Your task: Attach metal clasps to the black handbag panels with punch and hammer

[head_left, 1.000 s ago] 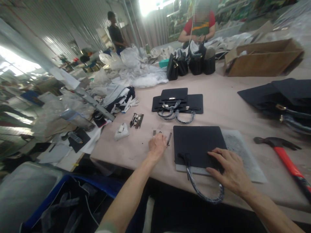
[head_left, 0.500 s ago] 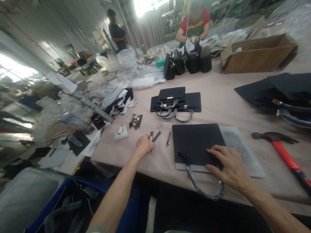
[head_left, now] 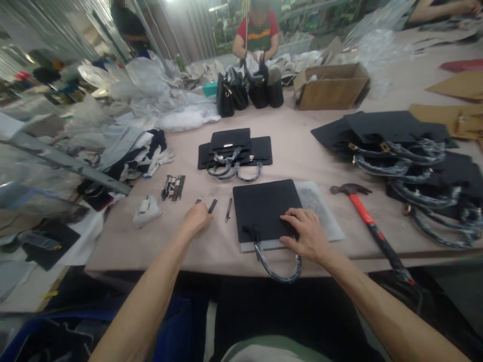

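My left hand (head_left: 198,219) is low over the table with its fingers curled round a flat metal tool (head_left: 198,201), of which only a dark tip shows. A second dark flat metal strip (head_left: 213,206) lies beside my fingertips, and a slim metal rod tool (head_left: 228,209) lies further right. My right hand (head_left: 305,232) rests, fingers apart, on the lower right of a black bag panel (head_left: 266,206), covering part of it. A plastic-wrapped handle (head_left: 279,275) loops from the panel over the table's front edge. Under the panel lies a pale grey slab (head_left: 323,213).
A red-handled claw hammer (head_left: 364,210) lies right, near stacked black bag panels (head_left: 388,133). More handled panels (head_left: 260,148) lie ahead. Several tools (head_left: 174,187) and a white lump (head_left: 146,211) sit left. Behind are black handbags (head_left: 258,93), a cardboard box (head_left: 332,93) and a person (head_left: 260,35).
The view has swung to the right, so everything appears further left. My left hand now covers most of the flat metal tool. My right hand stays on the black panel.
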`<state>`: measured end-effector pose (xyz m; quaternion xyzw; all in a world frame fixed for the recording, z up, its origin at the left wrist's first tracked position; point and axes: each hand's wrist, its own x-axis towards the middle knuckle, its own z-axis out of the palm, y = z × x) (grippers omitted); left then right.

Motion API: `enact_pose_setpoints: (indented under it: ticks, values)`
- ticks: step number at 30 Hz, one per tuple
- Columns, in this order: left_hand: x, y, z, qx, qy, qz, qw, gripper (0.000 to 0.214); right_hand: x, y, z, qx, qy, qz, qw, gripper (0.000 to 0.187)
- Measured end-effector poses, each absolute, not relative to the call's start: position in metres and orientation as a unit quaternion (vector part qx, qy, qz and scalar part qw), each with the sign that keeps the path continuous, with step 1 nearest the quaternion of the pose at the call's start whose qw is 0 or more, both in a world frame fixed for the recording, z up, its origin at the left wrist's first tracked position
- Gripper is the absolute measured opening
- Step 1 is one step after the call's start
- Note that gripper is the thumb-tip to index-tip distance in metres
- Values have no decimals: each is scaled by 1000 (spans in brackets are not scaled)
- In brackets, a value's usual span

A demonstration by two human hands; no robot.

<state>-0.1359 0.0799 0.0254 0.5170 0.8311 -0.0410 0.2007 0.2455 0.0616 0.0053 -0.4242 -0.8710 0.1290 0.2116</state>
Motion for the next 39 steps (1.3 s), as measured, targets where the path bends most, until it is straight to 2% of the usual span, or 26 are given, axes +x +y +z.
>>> enact_pose_setpoints:
  ticks: [2,7,9,14,20,23,26,32,39]
  values:
    - [-136,88,29,514,825,-40,231,10,245,61,7,-427,-869,133,213,51]
    - [-143,80,38,503,803,8,321,21,244,60,9,-428,-867,141,214,50]
    - [-145,70,37,476,792,89,371,28,244,60,9,-430,-866,141,213,49]
    - [-125,46,29,362,700,385,481,46,244,60,10,-431,-866,141,211,50]
    - [-55,35,31,274,556,558,552,59,244,59,12,-435,-863,147,212,50]
    - [-26,38,29,277,538,561,564,56,244,59,11,-435,-863,150,211,51]
    - [-6,41,24,350,545,527,550,43,245,60,10,-434,-863,151,210,52]
    - [12,39,20,503,573,473,442,14,244,60,9,-436,-861,155,212,50]
    - [11,35,16,595,563,447,360,8,245,61,8,-433,-862,154,216,52]
